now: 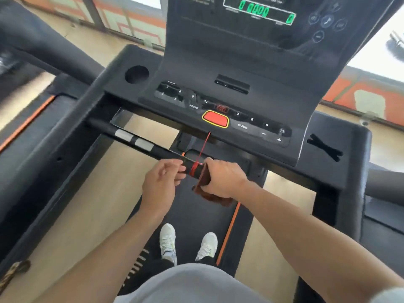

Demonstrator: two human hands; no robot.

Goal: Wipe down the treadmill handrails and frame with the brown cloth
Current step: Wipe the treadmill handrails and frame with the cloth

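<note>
1. The cloth (213, 196) is brown and looks soft and napped.
2. The crossbar (166, 153) is matt black with two brushed-metal plates (133, 139).
3. The console (218, 88) is matt black plastic; its screen panel (284, 29) is glossy.
4. The cord (202, 149) is thin and red.

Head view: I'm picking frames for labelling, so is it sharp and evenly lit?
Head view: motion blur smears the console edges and floor at left; the windows at the corners blow out white; wide-angle bending curves the frame; the right hand and brown cloth stay fairly legible.
</note>
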